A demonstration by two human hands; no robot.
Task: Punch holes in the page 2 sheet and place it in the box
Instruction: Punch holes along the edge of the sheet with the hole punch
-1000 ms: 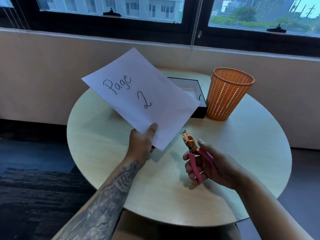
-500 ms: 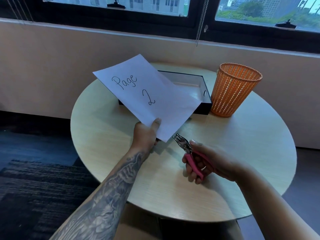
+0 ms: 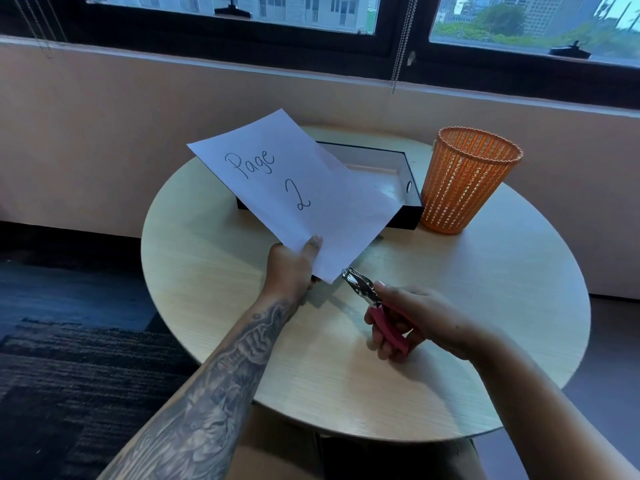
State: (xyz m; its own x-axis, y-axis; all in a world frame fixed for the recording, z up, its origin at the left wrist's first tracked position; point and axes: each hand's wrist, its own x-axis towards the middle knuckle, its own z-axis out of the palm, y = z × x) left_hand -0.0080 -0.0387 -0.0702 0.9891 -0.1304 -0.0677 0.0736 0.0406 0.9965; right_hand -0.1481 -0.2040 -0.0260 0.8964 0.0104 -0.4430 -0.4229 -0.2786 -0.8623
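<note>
1. We hold the page 2 sheet (image 3: pixel 298 195) up off the round table (image 3: pixel 485 306), tilted, writing toward us. Left hand (image 3: pixel 292 268) is clamped on its near long edge, thumb on top, fingers hidden underneath.
2. Right hand (image 3: pixel 415 320) is wrapped around the pink handles of the single-hole punch (image 3: pixel 363 289); fingers closed on the grips. Whether the handles are squeezed home, we cannot tell.
3. Key relation: the punch's metal head points up and left, at the sheet's lowest corner. The tip sits right at that corner, touching or just beside it; we cannot tell whether paper is already in the slot.
4. The sheet's long axis runs from that near corner away to the far left. The short edge rising rightward from the corner is, we judge, the edge to be punched.
5. The right hand is the nearer one to the corner; the left pinch lies just to its left, steadying.
6. No holes visible in the sheet.
7. Black box (image 3: pixel 412 188), open, lies behind the sheet, partly hidden, with the orange mesh basket (image 3: pixel 467 181) touching or just beside its right end.
</note>
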